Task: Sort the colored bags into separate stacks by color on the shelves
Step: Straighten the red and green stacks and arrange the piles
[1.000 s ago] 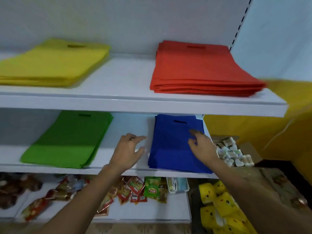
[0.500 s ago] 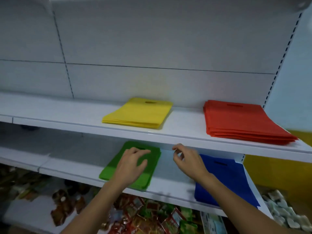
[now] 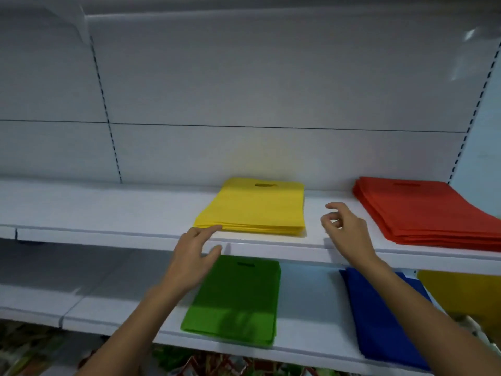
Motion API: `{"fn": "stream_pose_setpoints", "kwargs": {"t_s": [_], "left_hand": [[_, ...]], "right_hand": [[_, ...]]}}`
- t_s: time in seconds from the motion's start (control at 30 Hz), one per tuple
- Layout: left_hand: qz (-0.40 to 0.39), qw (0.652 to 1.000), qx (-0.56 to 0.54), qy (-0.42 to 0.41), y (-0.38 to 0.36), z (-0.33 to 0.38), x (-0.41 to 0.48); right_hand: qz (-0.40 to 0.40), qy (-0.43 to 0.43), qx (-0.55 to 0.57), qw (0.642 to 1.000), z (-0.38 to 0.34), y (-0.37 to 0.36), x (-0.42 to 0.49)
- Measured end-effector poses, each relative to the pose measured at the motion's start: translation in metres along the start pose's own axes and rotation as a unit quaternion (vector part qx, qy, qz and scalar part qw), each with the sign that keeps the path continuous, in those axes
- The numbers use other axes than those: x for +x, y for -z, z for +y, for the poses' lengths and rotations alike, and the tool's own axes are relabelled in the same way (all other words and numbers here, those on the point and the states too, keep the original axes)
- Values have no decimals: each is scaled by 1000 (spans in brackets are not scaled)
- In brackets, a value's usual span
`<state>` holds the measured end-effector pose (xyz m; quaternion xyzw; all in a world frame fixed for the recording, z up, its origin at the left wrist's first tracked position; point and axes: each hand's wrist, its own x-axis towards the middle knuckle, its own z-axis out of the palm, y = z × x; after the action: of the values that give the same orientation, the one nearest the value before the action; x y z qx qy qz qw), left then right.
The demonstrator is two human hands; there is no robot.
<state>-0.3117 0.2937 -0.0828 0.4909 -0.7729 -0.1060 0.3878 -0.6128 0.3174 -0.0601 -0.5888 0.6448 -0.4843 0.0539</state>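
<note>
Four sorted piles in my feed: yellow bag stack [image 3: 254, 207] on the upper shelf [image 3: 108, 213], red bag stack [image 3: 423, 213] at its 3 o'clock on the same shelf, well apart. Green bag stack [image 3: 238, 297] is at yellow's 6 o'clock on the lower shelf [image 3: 306, 299], with the blue bag stack [image 3: 385, 316] at green's 3 o'clock. My left hand [image 3: 192, 256] is at yellow's 7 o'clock, fingers straight, grasping nothing. Its index tip is at the stack's near-left corner; touching or just short, can't tell. My right hand [image 3: 347, 229] is at yellow's 3 o'clock over bare shelf between yellow and red, fingers loosely curled, nothing in it. The sort looks about done, likely just squaring up yellow. The bags read as thin flat fabric with a cut-out handle slot at the far end: light, floppy, layers likely to slide. I'd flat-press the pile's sides to nudge it, or pinch the near edge to lift it.
</note>
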Motion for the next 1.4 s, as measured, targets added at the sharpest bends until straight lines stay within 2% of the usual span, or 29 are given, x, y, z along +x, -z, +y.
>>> {"fn": "stream_pose_setpoints", "kwargs": {"t_s": [0.13, 0.37, 0.53, 0.67, 0.8, 0.9, 1.1, 1.27, 1.4], "left_hand": [[36, 999, -16, 20, -2, -35, 58], [-21, 995, -30, 92, -24, -81, 131], [-150, 983, 4, 108, -29, -86, 160], [-196, 974, 78, 78, -32, -82, 172], [-208, 966, 137, 69, -29, -86, 179], [-223, 959, 162, 59, -37, -80, 180], [-229, 957, 151, 100, -51, -77, 196], [-258, 948, 173, 66, -44, -79, 192], [-213, 958, 181, 70, -37, -75, 196]], "right_hand": [[-6, -6, -55, 998, 23, -19, 49], [-75, -89, -66, 991, 40, -74, 117], [-135, -103, -145, 975, 33, -97, 147], [-176, -66, -246, 951, 22, -113, 151], [-147, -111, -223, 957, 23, -116, 155], [-158, -105, -252, 949, 21, -120, 158], [-162, -115, -218, 955, 14, -126, 168], [-187, -116, -184, 958, 16, -117, 166], [-188, -97, -180, 960, 23, -115, 169]]}}
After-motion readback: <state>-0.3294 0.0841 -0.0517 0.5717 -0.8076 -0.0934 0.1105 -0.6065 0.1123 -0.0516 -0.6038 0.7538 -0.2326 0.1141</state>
